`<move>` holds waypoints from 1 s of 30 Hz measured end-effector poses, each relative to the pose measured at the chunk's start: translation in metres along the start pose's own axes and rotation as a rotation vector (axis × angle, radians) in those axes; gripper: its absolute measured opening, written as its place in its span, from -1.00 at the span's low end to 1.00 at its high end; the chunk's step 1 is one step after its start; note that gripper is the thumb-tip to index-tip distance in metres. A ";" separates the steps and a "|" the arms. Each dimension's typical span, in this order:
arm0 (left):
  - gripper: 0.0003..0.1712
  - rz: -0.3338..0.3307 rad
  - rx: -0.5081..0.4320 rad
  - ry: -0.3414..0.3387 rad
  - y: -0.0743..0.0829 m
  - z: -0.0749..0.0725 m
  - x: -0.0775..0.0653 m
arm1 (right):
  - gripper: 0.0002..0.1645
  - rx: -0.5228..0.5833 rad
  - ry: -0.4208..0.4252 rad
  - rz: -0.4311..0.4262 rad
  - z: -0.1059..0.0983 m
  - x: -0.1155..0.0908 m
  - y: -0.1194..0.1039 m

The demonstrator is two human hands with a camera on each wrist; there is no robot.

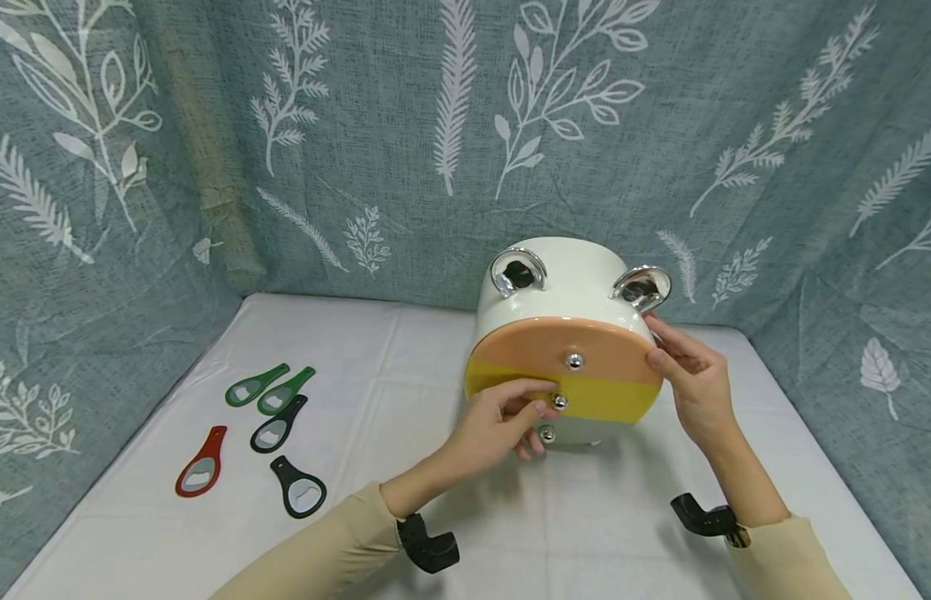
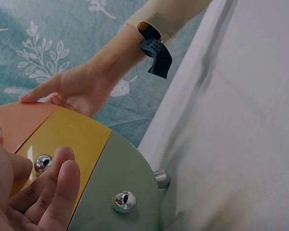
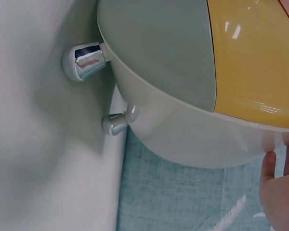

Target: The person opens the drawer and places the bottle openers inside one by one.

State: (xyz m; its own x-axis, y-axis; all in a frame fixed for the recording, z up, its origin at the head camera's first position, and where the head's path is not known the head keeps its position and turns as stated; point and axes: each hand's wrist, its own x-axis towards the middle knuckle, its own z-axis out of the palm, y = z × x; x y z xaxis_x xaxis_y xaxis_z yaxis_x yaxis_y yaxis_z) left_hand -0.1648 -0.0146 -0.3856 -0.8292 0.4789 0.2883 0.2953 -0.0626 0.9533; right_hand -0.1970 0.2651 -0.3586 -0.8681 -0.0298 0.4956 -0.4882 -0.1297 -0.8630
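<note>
While the round white cabinet [image 1: 570,292] is stood on the desk [image 1: 345,517] at about 1 o'clock from the desk's middle, its flat drawer face is turned toward the camera and tipped slightly upward, so that its axis runs from 6 o'clock back to 12 o'clock. Three horizontal bands are seen across the face: an orange drawer [image 1: 563,343] on top, a yellow drawer [image 1: 608,398] in the middle, and a pale green drawer [image 2: 115,178] lowest, each fitted with a chrome knob. Two chrome loop handles [image 1: 519,272] are carried on the white top, at 11 and 1 o'clock.

The left hand [image 1: 503,423] is laid against the yellow drawer from 7 o'clock, its fingertips curled about the yellow drawer's knob [image 1: 559,402]; whether the knob is truly pinched cannot be told. The right hand [image 1: 693,379] is pressed with fairly straight fingers against the cabinet's rim at 3 o'clock.

Five bottle openers [image 1: 273,433], two green, two black and one red, are laid at 9 o'clock, well apart from the cabinet.
</note>
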 end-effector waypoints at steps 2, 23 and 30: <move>-0.67 0.002 0.010 -0.002 0.000 0.001 0.000 | -0.53 -0.003 -0.003 -0.002 0.000 0.000 0.000; -0.70 -0.005 -0.030 -0.023 -0.010 0.005 0.005 | -0.54 -0.002 -0.008 -0.011 0.000 -0.002 0.002; -0.71 0.006 -0.034 -0.011 -0.008 0.007 0.006 | -0.54 -0.006 -0.007 -0.011 0.000 -0.002 0.002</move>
State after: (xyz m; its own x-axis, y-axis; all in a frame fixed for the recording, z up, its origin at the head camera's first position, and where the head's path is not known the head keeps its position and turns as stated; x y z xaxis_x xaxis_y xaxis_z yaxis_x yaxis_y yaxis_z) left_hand -0.1686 -0.0058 -0.3921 -0.8220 0.4881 0.2934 0.2838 -0.0955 0.9541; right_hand -0.1963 0.2646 -0.3608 -0.8621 -0.0358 0.5056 -0.4982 -0.1238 -0.8582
